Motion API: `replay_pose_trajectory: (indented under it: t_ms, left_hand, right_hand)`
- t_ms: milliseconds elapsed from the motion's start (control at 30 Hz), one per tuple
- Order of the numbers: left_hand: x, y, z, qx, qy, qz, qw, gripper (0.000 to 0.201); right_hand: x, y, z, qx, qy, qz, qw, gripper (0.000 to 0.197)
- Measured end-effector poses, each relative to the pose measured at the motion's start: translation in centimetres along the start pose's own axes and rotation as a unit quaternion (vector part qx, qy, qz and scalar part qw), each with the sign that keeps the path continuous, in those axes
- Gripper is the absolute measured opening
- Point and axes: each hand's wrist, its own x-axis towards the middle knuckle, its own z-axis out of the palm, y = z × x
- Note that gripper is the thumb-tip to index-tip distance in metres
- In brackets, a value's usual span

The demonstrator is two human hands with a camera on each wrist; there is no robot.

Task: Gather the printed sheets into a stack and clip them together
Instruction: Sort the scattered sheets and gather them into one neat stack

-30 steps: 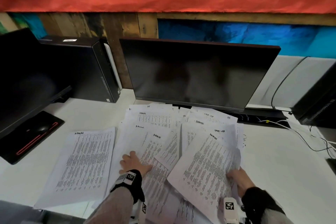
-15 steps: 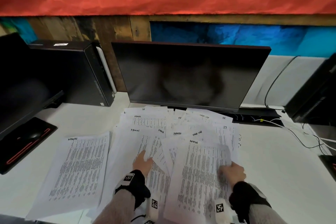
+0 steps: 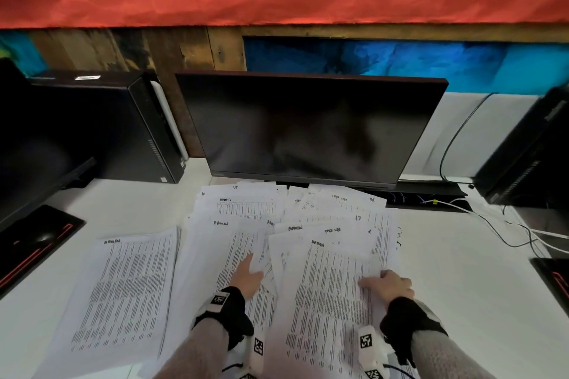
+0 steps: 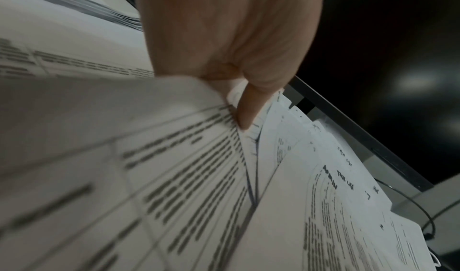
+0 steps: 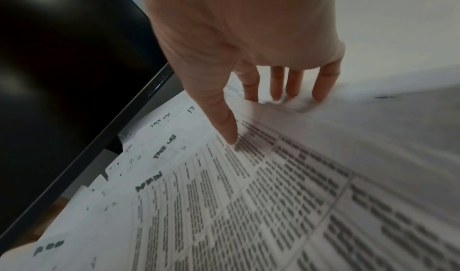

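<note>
Many sheets (image 3: 246, 215) lay loose, no clip seen; left hand (image 3: 246, 277) pinched paper, right hand (image 3: 389, 284) pressed flat, fingers spread.

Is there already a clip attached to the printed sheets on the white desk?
No: the printed sheets lie loose and fanned out on the desk, and no clip shows anywhere on them.
</note>
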Motion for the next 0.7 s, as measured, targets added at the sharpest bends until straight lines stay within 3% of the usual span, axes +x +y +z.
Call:
replay_pose_trajectory:
  t_ms: [100,233,333,433,500,633,700]
  left_hand:
    - [-0.1,-0.3,-0.4,-0.076,-0.005,-0.024,0.997,0.073]
    - [-0.1,-0.2,0.1,-0.127,-0.002,-0.038,0.991,0.097]
    - [0.1,0.0,0.7,-0.119,0.003,-0.041,0.992,0.093]
    - [-0.3,0.2,0.8,-0.103,0.0,-0.026,0.994,0.084]
    - [-0.9,0.6,0.7,-0.073,0.014,-0.014,0.997,0.073]
    - [-1.8,0.9,-0.7,-0.103,0.017,0.032,0.994,0.068]
    - [-2.4,1.3,-1.8,-0.146,0.016,0.048,0.988,0.063]
  right_hand:
    - [0.0,-0.2,0.6,-0.037,-0.009,-0.027,0.999,0.044]
    - [-0.7,-0.7,2.2,0.015,-0.026,-0.079,0.996,0.068]
    - [-0.3,-0.6,3.5,0.15,-0.083,-0.083,0.982,0.074]
    - [-1.1,-0.7,3.8,0.167,-0.147,-0.12,0.968,0.045]
    - [-2.1,-0.7,3.3,0.176,-0.169,-0.153,0.958,0.039]
    - [-2.0,-0.4,2.6,0.308,-0.167,-0.11,0.93,0.038]
    - [-1.6,-0.5,2.6,0.359,-0.16,-0.078,0.916,0.054]
